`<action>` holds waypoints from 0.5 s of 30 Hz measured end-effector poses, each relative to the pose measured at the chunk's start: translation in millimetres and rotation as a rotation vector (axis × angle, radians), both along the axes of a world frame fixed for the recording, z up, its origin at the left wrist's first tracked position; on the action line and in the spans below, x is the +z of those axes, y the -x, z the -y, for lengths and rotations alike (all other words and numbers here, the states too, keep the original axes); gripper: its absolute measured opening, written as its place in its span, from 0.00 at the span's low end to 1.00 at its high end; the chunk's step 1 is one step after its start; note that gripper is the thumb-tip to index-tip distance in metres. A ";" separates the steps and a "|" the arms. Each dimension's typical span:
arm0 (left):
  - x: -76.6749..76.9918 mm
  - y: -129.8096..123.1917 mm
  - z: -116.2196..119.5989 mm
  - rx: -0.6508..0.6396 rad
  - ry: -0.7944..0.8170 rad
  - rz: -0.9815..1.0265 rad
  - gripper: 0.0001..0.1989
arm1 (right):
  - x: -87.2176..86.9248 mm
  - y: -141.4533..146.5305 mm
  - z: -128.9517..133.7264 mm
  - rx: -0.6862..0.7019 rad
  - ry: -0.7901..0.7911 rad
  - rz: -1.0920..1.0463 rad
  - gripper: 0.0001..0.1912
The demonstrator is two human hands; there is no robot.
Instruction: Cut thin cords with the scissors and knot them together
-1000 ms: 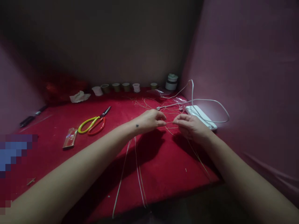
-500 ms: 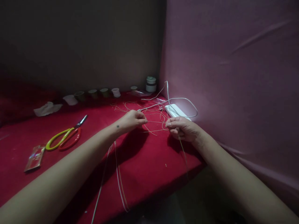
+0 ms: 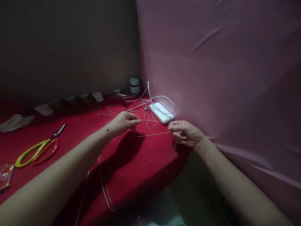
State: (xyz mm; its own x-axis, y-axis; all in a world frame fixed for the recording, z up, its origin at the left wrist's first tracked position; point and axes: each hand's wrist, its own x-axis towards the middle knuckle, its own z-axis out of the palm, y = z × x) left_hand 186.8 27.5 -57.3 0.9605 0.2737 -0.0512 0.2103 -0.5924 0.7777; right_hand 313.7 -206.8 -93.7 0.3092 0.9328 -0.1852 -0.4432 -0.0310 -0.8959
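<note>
My left hand [image 3: 128, 121] is closed in a pinch on a thin pale cord [image 3: 154, 120], above the red cloth. The cord stretches across to my right hand [image 3: 184, 131], whose fingers are also pinched on it. A second strand [image 3: 154, 135] runs leftward from the right hand, lower down, and a short tail hangs beneath that hand. Below my left forearm, loops of white and tan cord [image 3: 103, 185] drape toward the table's front edge. What lies exactly between the fingertips is too small to make out.
Behind the hands are tangled loose cord [image 3: 151, 124] and a white power bank [image 3: 162, 113] with a white cable [image 3: 175, 106]. Yellow-and-red-handled scissors [image 3: 39, 153] lie left, near a plastic packet [image 3: 6, 175]. Several spools [image 3: 98, 97] and a lidded jar [image 3: 134, 85] line the back. A pink cloth wall [image 3: 211, 78] borders the right.
The view has turned right, so the table things appear farther left. My hands have drawn farther apart, with a longer length of cord stretched between them.
</note>
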 end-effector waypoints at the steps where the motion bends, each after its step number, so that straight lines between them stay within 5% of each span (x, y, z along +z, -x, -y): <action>1: 1.7 -1.2 3.0 0.009 -0.009 0.005 0.12 | -0.9 1.6 4.6 -0.012 -0.015 -0.005 0.07; 8: 13.5 -8.5 9.4 0.078 0.106 0.070 0.08 | -7.0 12.8 33.4 -0.096 -0.057 -0.033 0.07; 15: 31.2 -23.4 -44.4 0.354 0.202 0.227 0.08 | -14.0 25.2 56.7 -0.167 -0.016 -0.046 0.07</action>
